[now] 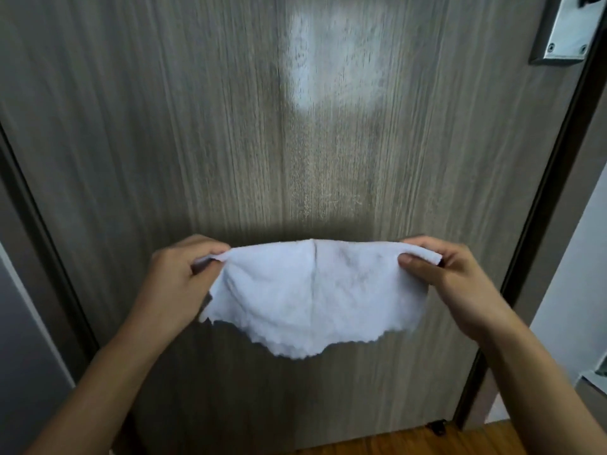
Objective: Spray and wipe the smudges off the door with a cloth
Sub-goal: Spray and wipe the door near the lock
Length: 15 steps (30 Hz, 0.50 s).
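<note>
The door (197, 126) is a grey-brown wood-grain panel with fine vertical streaks; a pale, misty patch (331, 57) sits high on it, with faint speckles trailing down below. A brushed metal plate (565, 31) with screws is at the far right corner. The cloth (308, 293) is white, soft and fuzzy, with a scalloped, ragged lower edge and a centre crease. It hangs spread in front of the door, its long axis running left to right, the bottom sagging into a curve. The left hand (177, 274) pinches its left top corner; the right hand (460, 280) pinches the right corner, thumb on the near face. Wooden floor (410, 443) shows below.
</note>
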Available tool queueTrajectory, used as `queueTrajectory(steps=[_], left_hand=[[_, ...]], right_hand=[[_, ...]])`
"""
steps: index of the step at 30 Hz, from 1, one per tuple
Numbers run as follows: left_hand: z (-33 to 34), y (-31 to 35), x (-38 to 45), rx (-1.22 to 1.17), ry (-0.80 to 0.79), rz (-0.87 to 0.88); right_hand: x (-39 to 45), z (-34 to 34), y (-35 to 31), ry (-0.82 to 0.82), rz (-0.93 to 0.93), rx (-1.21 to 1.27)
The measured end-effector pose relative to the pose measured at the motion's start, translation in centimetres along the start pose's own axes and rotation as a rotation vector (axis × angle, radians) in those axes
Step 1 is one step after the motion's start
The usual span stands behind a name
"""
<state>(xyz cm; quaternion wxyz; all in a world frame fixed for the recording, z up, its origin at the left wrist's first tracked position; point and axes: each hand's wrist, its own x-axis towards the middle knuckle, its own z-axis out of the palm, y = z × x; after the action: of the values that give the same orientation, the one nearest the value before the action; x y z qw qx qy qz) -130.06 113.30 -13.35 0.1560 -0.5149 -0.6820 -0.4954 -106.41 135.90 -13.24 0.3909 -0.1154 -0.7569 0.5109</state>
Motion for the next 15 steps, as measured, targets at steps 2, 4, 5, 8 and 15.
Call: queueTrajectory(steps=[2, 4, 5, 8, 15], left_hand=[[-0.6, 0.3, 0.5, 0.012, 0.064, 0.055], [-0.8, 0.9, 0.9, -0.005, 0.098, 0.117], [-0.9, 1.1, 0.9, -0.007, 0.106, 0.153], [-0.7, 1.9, 1.0, 0.044, 0.125, 0.261], [1.0, 4.4, 1.5, 0.095, -0.131, 0.388]], right_hand=[[0.5, -1.3, -0.2, -0.032, -0.029, -0.123], [1.0, -2.1, -0.3, -0.037, -0.071, -0.241], [1.3, -2.2, -0.2, -0.017, -0.101, -0.309], [1.8, -2.2, 0.6, 0.175, -0.194, -0.650], [2.1, 1.0, 1.3, 0.353, -0.358, -0.927]])
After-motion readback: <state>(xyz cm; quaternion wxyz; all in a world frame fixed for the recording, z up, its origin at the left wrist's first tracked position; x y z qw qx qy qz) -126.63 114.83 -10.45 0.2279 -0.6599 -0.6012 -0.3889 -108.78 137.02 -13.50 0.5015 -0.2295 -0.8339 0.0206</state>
